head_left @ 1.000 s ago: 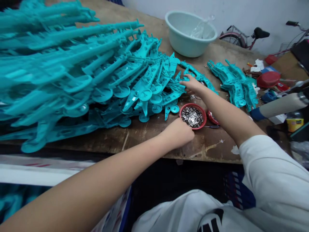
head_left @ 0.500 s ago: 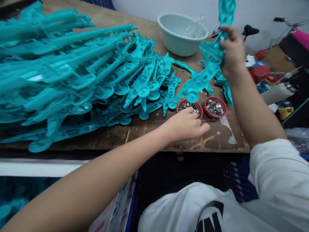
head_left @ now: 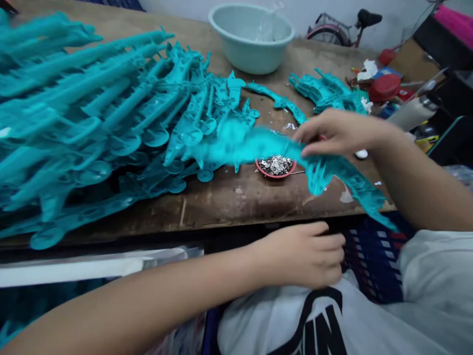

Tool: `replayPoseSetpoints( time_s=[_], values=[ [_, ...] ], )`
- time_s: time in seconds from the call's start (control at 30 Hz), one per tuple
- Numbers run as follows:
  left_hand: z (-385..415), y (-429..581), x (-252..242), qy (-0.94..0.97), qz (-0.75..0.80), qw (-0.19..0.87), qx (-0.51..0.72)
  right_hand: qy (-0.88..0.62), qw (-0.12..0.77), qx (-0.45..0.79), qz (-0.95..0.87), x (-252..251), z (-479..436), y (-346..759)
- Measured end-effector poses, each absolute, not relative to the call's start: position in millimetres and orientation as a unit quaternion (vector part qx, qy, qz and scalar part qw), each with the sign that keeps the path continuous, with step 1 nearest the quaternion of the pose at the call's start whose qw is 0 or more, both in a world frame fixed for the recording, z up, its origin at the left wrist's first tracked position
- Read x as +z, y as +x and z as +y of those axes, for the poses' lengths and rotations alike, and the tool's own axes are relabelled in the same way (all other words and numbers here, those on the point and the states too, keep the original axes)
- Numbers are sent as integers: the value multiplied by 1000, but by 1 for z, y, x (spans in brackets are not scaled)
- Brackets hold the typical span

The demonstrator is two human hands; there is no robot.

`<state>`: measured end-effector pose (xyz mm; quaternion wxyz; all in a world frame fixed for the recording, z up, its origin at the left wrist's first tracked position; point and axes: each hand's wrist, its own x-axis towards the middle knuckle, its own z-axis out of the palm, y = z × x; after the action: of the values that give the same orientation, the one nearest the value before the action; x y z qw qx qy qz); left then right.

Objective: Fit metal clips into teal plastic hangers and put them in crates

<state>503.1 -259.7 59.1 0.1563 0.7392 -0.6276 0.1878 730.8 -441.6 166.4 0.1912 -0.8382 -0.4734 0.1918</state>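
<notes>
While the right hand is gripping a long turquoise plastic part, the left hand, grip unclear, is showing at five o'clock.

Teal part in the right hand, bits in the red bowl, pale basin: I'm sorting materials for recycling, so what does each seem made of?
Teal part in the right hand: probably moulded plastic; one even colour, ribbed shape, finish lost to blur.
Bits in the red bowl: likely metal, shiny; silvery glints.
Basin: apparently plastic, smooth; uniform pale colour, rounded rim.
</notes>
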Motion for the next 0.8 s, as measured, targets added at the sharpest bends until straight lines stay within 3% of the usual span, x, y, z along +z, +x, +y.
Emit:
replayPoseSetpoints(
  time_s=[0.07, 0.17, 0.27, 0.4, 0.53, 0.67, 0.8],
  values=[
    [-256, 508, 41, 780, -592, 101, 178, -792, 123, 248, -545, 132, -426, 709],
    [-252, 506, 15, 829, -551, 42, 87, -800, 21, 234, -552, 77, -403, 676],
    [-251, 501, -1, 863, -505, 8, 11, -784, -25, 233, -575, 40, -397, 659],
    [-246, 506, -5, 886, -461, -12, -51, -782, 40, 158, -601, 32, -417, 667],
    [-240, 514, -5, 887, -455, -4, -78, -874, 134, 75, -461, 53, -466, 714],
    [-233, 521, 1, 888, -451, -4, -95, -947, 96, 108, -287, 50, -517, 768],
    [-226, 544, 12, 885, -449, 49, -111, -950, 94, 145, -261, 25, -533, 789]
  ],
)
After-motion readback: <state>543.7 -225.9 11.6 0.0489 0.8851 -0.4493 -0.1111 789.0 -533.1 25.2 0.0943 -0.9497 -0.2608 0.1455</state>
